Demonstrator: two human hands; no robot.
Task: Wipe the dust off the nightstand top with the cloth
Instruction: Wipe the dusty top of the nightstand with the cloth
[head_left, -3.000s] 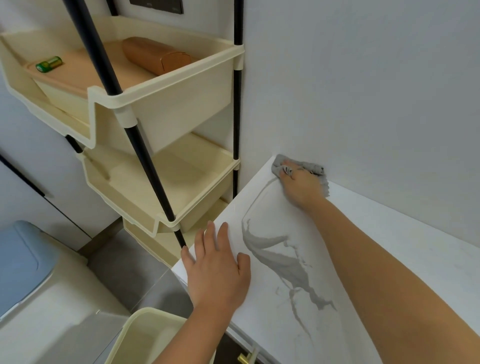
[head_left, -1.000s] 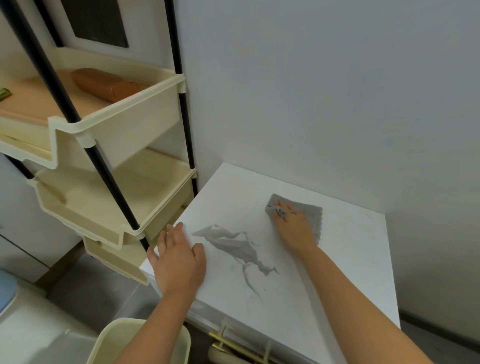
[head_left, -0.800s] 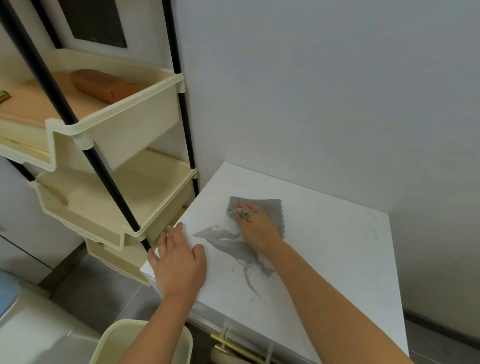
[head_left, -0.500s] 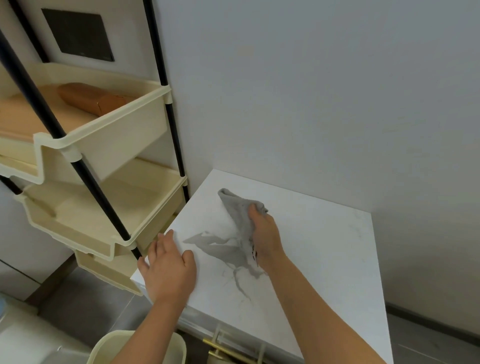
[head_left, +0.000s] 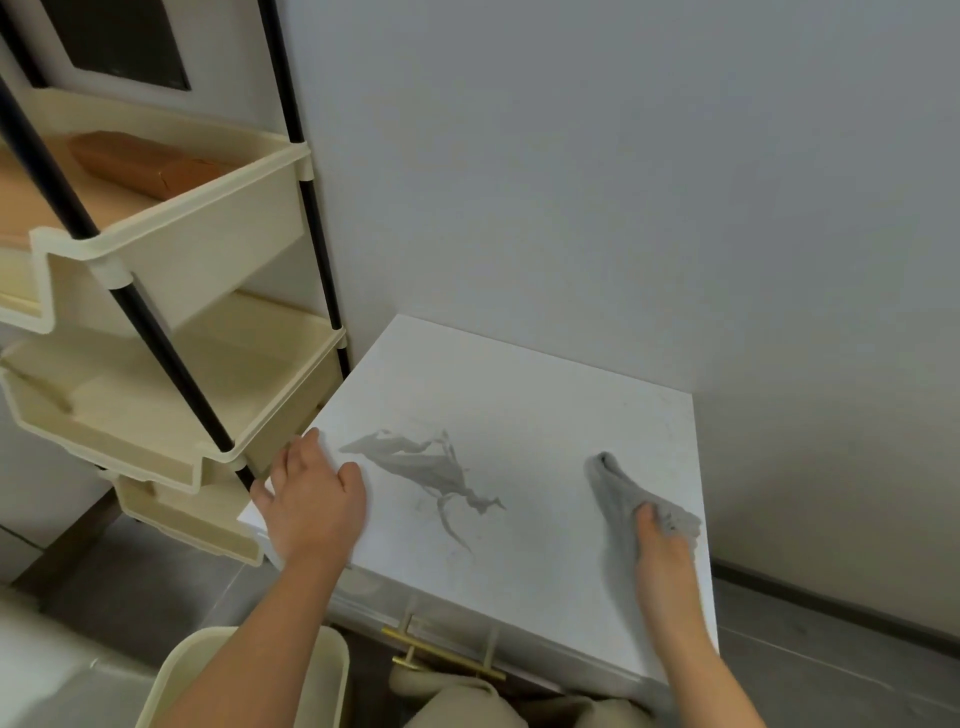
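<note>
Nightstand top: square, smooth white slab with a grey marble vein at centre. Cloth: soft grey fabric, bunched, lying near the right edge. Your right hand presses on it, fingers closed over the fabric. Your left hand rests flat, fingers spread, holding nothing, at the front-left corner.

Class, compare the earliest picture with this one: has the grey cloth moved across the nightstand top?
Yes. The crumpled grey cloth, under the right hand, went from the white marble-look nightstand top's far-left corner, past its fixed grey vein mark, to the right edge.
</note>
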